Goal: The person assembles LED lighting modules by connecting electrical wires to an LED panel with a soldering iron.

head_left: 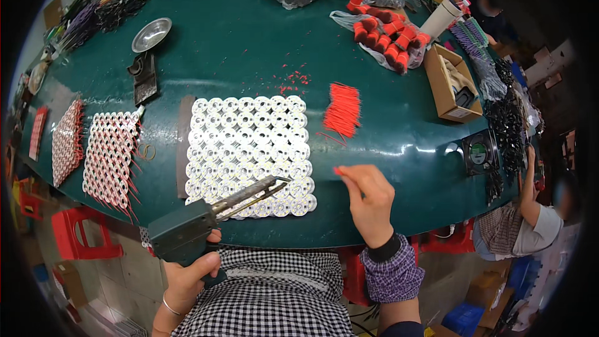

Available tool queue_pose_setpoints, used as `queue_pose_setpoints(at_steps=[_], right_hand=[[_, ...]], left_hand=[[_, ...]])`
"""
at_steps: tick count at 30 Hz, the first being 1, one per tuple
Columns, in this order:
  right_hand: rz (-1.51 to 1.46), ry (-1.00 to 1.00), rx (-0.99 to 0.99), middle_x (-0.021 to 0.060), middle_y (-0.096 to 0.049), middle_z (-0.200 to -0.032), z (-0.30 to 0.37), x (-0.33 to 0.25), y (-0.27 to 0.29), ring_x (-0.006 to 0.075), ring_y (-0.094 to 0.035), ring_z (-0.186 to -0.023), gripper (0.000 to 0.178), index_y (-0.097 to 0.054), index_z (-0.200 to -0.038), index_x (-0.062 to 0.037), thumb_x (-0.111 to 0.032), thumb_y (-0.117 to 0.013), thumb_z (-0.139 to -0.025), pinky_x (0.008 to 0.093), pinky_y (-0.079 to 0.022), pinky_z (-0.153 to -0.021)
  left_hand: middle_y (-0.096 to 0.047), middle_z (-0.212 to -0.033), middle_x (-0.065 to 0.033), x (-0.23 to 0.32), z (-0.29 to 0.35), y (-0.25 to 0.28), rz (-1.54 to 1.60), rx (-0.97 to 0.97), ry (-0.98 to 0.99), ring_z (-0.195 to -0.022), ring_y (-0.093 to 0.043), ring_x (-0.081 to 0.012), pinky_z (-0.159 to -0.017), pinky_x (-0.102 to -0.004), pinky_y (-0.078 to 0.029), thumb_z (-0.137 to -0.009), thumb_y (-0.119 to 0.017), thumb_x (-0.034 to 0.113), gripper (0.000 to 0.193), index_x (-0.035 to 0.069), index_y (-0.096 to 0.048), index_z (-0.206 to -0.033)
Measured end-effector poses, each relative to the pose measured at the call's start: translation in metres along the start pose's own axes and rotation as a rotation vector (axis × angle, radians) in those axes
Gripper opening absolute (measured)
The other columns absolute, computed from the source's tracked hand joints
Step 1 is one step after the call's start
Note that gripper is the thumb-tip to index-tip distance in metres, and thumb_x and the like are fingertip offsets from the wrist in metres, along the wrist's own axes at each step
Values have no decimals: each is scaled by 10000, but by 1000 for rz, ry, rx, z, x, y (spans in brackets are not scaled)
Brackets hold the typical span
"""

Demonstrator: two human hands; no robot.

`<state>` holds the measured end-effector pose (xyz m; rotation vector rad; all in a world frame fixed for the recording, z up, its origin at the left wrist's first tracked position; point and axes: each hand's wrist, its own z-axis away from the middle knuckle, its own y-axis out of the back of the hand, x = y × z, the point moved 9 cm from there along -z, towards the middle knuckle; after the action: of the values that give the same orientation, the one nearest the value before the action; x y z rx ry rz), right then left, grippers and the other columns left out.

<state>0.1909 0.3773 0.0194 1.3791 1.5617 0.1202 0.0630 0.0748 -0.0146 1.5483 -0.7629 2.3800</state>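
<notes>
My left hand (194, 274) is closed round the handle of a dark green soldering gun (181, 231). Its metal tip points right, over the lower right part of a panel of round white LED boards (246, 143) lying on the table in front of me. My right hand (369, 200) is raised right of the panel, thumb and forefinger pinched on what looks like a red wire; only a small red end shows. Beyond that hand lies a bundle of short red wires (342, 110), with a few strays at its lower edge.
On the green table (212, 43), wired board panels (111, 159) lie to the left, below a metal bowl (151, 35) and a dark tray (145, 81). Red bundles (390, 34) and a cardboard box (450, 87) stand back right. Another person (530, 224) sits at the right edge.
</notes>
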Motion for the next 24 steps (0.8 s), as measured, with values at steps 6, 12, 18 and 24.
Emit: queue_pose_setpoints(at_steps=[6,12,18,24], right_hand=[[-62,38,-84,103,-706,-882,31,-38,-13,251,-681,-756,245,-738,-970,-21,105,-753,-760,330,-539,-634],[36,125,-105,100,-673,-916,46,-53,-20,250,-649,-769,282,-722,-1007,7,88,-733,-737,340,-538,-635],[88,149,-150,115,-663,-942,49,-54,-27,263,-641,-793,325,-712,-1030,22,65,-694,-709,356,-538,-660],[123,141,-205,113,-653,-949,47,-56,-30,262,-627,-802,318,-705,-1036,32,47,-689,-719,358,-531,-677]], left_hand=[[-668,-1112,-178,-14,13,6,-221,49,105,-684,-618,-153,-510,-256,-493,-757,-784,-24,446,-63,-625,-1172],[-743,-1006,-83,-21,17,8,-437,-36,34,-823,-679,-144,-706,-298,-559,-817,-828,85,323,-20,-718,-1102],[-721,-938,-115,0,11,-28,-810,-259,-255,-761,-683,-180,-673,-299,-547,-782,-799,39,296,-29,-719,-1059],[-701,-907,-120,3,7,-38,-803,-300,-344,-733,-684,-200,-650,-294,-537,-769,-774,-5,271,-42,-711,-1030]])
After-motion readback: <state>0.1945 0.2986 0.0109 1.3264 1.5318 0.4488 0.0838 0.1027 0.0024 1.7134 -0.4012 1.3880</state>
